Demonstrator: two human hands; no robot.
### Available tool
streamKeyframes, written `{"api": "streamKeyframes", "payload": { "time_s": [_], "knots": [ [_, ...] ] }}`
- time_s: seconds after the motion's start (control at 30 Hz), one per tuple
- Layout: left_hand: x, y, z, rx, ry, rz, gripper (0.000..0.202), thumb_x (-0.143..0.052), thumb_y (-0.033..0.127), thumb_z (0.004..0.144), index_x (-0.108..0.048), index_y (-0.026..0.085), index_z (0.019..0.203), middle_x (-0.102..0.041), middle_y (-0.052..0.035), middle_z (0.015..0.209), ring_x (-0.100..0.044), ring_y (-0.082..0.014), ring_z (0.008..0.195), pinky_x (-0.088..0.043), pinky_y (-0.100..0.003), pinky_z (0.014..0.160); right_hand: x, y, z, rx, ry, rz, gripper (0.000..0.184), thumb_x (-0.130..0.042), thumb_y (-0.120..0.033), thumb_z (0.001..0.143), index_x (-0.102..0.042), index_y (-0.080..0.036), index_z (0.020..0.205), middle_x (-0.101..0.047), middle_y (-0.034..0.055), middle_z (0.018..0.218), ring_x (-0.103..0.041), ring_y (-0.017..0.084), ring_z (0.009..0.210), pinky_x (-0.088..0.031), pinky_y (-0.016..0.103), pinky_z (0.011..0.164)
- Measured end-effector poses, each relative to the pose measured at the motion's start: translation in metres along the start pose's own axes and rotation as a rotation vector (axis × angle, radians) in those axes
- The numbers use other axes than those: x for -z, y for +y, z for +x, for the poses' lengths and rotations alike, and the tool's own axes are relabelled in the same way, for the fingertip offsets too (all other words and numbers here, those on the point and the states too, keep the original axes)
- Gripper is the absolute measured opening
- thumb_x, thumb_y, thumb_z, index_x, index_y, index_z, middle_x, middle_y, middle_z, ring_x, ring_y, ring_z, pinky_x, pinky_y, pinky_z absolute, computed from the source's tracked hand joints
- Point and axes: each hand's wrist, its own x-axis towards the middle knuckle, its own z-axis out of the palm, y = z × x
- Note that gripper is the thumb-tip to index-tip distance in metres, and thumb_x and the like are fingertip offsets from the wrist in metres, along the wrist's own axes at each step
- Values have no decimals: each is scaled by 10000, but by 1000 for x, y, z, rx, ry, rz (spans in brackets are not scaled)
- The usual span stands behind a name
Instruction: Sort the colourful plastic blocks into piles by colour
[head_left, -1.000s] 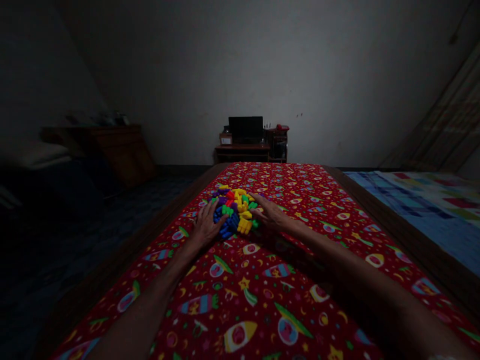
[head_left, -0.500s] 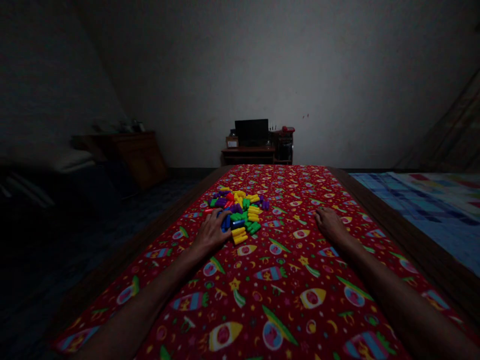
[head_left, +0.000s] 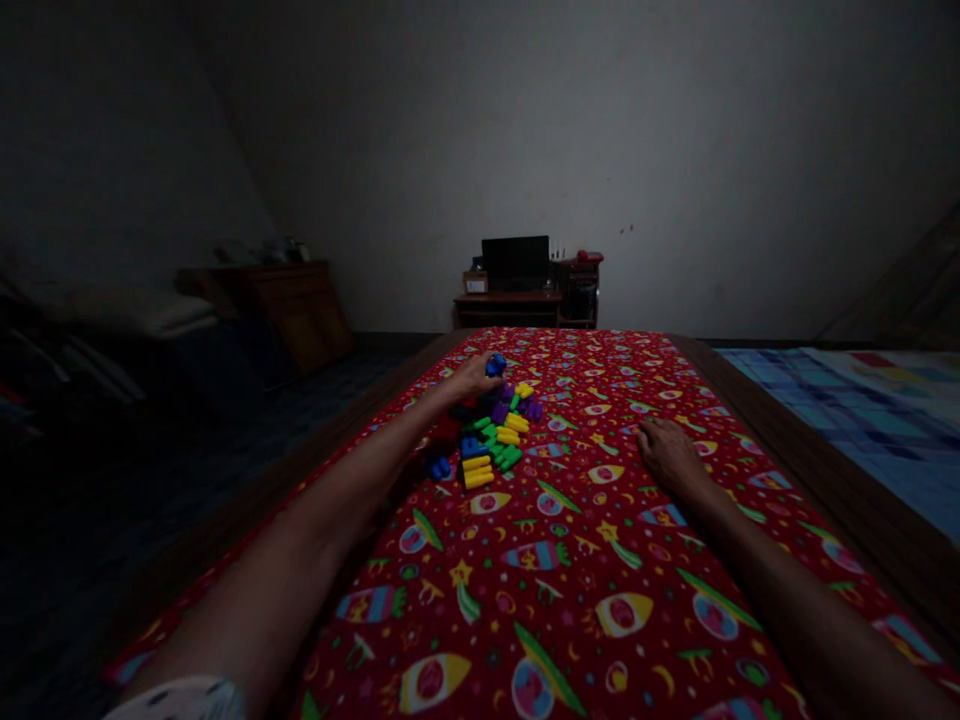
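Note:
My left hand [head_left: 478,376] is closed on a blue toy block [head_left: 496,365], held over the far side of a loose heap of plastic blocks. In the heap lie yellow blocks [head_left: 478,472], green blocks [head_left: 510,457], purple blocks [head_left: 534,410] and more blue blocks [head_left: 439,467]. My left forearm covers part of the heap's left side. To the right, apart from the blocks, my right hand [head_left: 670,450] rests on the red patterned cloth [head_left: 555,520]. Its fingers are bent and nothing shows in them, though their undersides are hidden.
The cloth covers a long table with a dark brown edge [head_left: 757,430]. Beyond its far end stands a desk [head_left: 510,298] with a black monitor [head_left: 515,263]. A wooden cabinet [head_left: 304,310] is at the left, and a blue checked sheet [head_left: 817,400] at the right.
My left hand has moved forward and right from the near left of the heap, carrying a blue block. My right hand has stayed in place. The view has shifted slightly.

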Motion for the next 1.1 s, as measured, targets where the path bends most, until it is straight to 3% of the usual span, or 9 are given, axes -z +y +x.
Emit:
{"api": "streamKeyframes", "payload": {
  "time_s": [0.2, 0.4, 0.57, 0.67, 0.77, 0.83, 0.9, 1.0, 1.1],
  "knots": [
    [-12, 5, 25, -18, -217, 12, 634, -612, 588, 702, -586, 161, 1170, -624, -137, 1247, -565, -292, 1132, -452, -344, 902, -1, 0, -1, 8, 30, 10, 329, -343, -225, 919, -651, -116, 953, -652, 158, 951, -572, 240, 908, -383, 324, 850],
    [-6, -11, -2, -136, -318, 45, 409, -633, 476, 722, -666, 180, 1002, -665, -85, 1157, -586, -248, 1085, -440, -304, 933, 2, -1, 0, -5, -2, -6, 314, -355, -222, 918, -652, -122, 930, -657, 150, 921, -577, 236, 897, -384, 329, 860],
    [5, -25, -44, -255, -265, 69, 314, -615, 380, 777, -642, 172, 1011, -602, -89, 1220, -543, -236, 1146, -399, -325, 1011, 4, -2, 1, -23, -17, -10, 319, -350, -213, 922, -650, -111, 964, -657, 148, 947, -576, 235, 942, -372, 321, 889],
    [11, -27, -75, -392, -175, 36, 297, -481, 396, 891, -639, 169, 998, -610, -98, 1178, -555, -223, 1125, -417, -330, 1000, 4, -3, 0, -25, -20, -18, 332, -343, -224, 928, -650, -109, 982, -656, 147, 971, -576, 241, 951, -370, 319, 890],
    [13, -16, -112, -485, -160, -16, 392, -355, 438, 963, -583, 206, 1182, -584, -92, 1253, -547, -209, 1153, -429, -339, 993, 3, -4, -1, -23, -5, -22, 336, -339, -225, 932, -649, -112, 992, -655, 146, 966, -574, 238, 946, -367, 316, 890],
    [10, -5, -136, -524, -172, 61, 448, -417, 483, 941, -486, 276, 1332, -462, -81, 1421, -455, -255, 1272, -363, -420, 1058, 3, -4, -1, -21, -1, -26, 334, -338, -224, 932, -650, -115, 978, -655, 146, 952, -573, 235, 940, -369, 312, 885],
    [5, 4, -152, -530, -197, 172, 528, -512, 544, 878, -445, 360, 1369, -363, -53, 1504, -414, -320, 1302, -302, -527, 1074, 3, -3, -1, -15, -7, -30, 333, -337, -224, 931, -651, -118, 957, -654, 147, 953, -574, 231, 930, -372, 310, 880],
    [-5, 6, -153, -478, -175, 265, 530, -540, 529, 860, -454, 383, 1362, -377, -47, 1495, -439, -338, 1271, -279, -572, 1062, 4, -2, -1, -14, -18, -28, 333, -337, -226, 930, -651, -119, 961, -655, 150, 963, -578, 226, 922, -377, 312, 880],
    [-13, -9, -130, -417, -89, 290, 475, -525, 461, 877, -502, 314, 1328, -438, -73, 1447, -461, -308, 1247, -312, -532, 1052, 4, -3, -2, -16, -12, -18, 335, -341, -227, 930, -652, -115, 991, -657, 149, 965, -577, 231, 939, -384, 313, 882]
  ]
}}
